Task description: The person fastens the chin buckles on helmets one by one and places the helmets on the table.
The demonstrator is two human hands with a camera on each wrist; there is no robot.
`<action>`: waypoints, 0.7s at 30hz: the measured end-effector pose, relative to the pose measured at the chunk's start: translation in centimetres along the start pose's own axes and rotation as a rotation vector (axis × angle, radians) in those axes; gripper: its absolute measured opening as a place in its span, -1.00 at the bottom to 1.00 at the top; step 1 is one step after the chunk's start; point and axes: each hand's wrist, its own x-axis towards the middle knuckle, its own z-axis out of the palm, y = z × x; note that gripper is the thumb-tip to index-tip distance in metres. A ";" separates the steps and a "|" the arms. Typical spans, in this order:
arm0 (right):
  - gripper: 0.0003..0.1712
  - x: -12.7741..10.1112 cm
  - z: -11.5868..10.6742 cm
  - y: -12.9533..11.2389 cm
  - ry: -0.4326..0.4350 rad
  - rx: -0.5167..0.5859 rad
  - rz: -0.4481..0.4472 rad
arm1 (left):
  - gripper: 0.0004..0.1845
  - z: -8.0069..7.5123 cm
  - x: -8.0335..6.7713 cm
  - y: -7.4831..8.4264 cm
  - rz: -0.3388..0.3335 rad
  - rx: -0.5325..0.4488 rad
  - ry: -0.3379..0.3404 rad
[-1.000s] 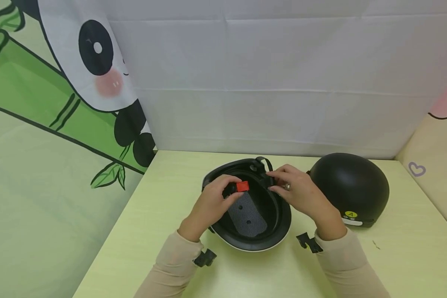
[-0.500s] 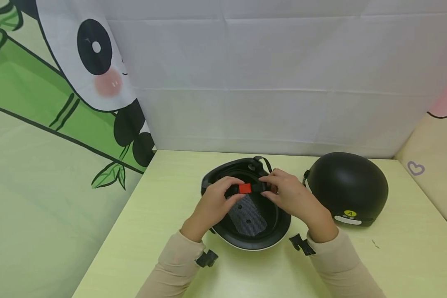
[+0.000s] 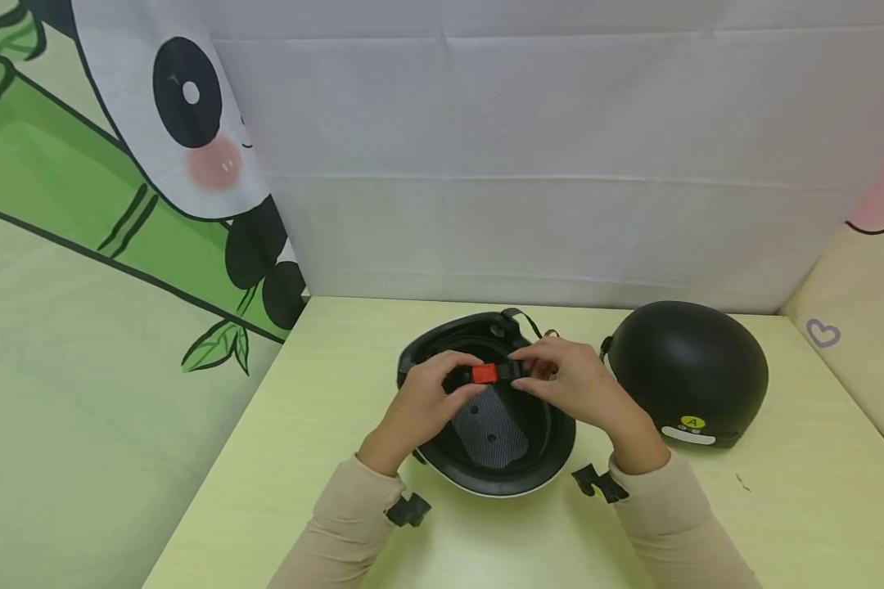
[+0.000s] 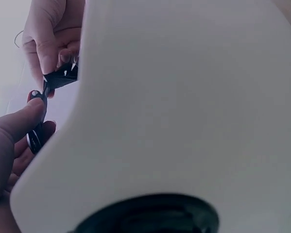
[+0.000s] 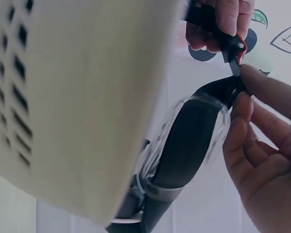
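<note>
A helmet (image 3: pixel 442 470) with a white shell and black lining lies upside down on the table. Over its opening, my left hand (image 3: pixel 462 375) pinches the red buckle piece (image 3: pixel 484 374) of one strap. My right hand (image 3: pixel 525 368) pinches the black buckle end (image 3: pixel 511 370) of the other strap, and the two pieces meet end to end. In the left wrist view the white shell (image 4: pixel 184 107) fills the frame, with the red buckle (image 4: pixel 35 95) under my left thumb. The right wrist view shows the black strap (image 5: pixel 194 141) with a clear wrap, held by my right fingers (image 5: pixel 262 92).
A second helmet (image 3: pixel 688 368), all black, stands dome up right of the first, with a yellow sticker near its rim. The pale green table (image 3: pixel 324 425) meets a white cloth backdrop (image 3: pixel 530 164) behind and a panda curtain (image 3: pixel 118 204) on the left.
My right hand has moved left with its black strap end until it met the red buckle piece in my left hand. The helmets have stayed put.
</note>
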 end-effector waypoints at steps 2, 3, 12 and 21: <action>-0.65 0.0 0.1 0.3 0.013 0.048 0.005 | -0.68 0.1 0.0 -0.1 -0.008 -0.030 0.004; -0.65 -0.1 0.2 0.5 0.017 0.074 0.009 | -0.68 0.1 0.0 -0.2 -0.015 -0.040 0.006; -0.69 0.1 0.6 1.5 -0.022 0.245 0.056 | -0.69 0.2 0.1 -0.6 -0.124 -0.110 -0.029; -0.71 0.6 1.4 0.6 -0.049 0.221 0.005 | -0.73 0.7 0.1 -1.1 -0.142 -0.126 -0.041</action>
